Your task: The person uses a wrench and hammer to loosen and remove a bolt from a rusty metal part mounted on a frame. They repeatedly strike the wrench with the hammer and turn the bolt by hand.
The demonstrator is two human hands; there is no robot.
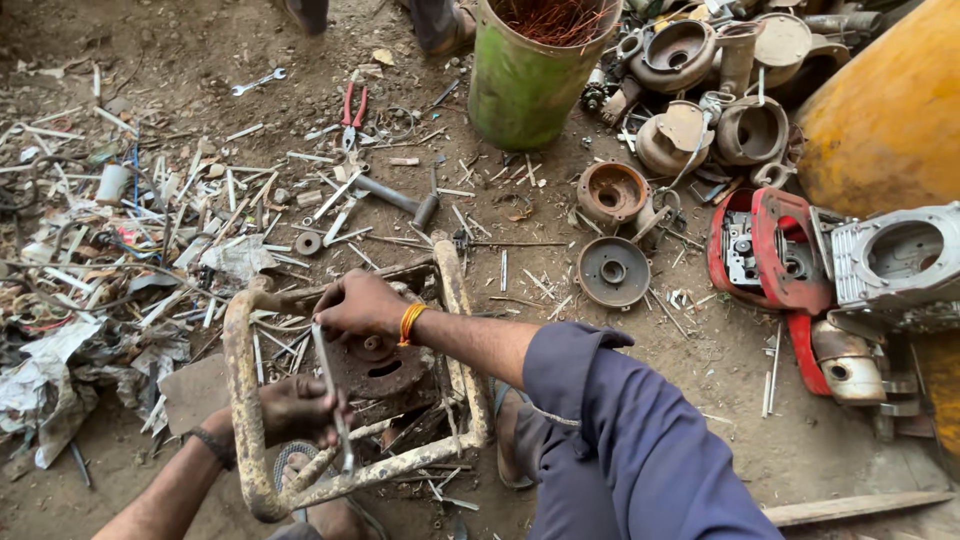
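Low in the head view, on bare dirt:
Frame: a rusty yellow tube frame (240, 400) is lying around a rusted motor part (385, 365), just in front of the person's sandalled foot (510, 440).
Left hand: the left hand (295, 408) is closing fully around a slim grey metal tool (330, 395), which is standing nearly upright and crossing the frame's near rail.
Right hand: the right hand (360, 305), with an orange thread band (410, 323) at the wrist, is curling over the frame's top rail and seems to be pinching the tool's upper end; exactly what the fingers are gripping, I cannot tell.
Room: metal scraps (150, 230) are crowding the left; a patch of open ground is lying to the right, before a red engine housing (775, 250).
Containers: a green drum (525, 80) holding copper wire is standing well beyond the frame; red-handled pliers (352, 110) are lying left of it.
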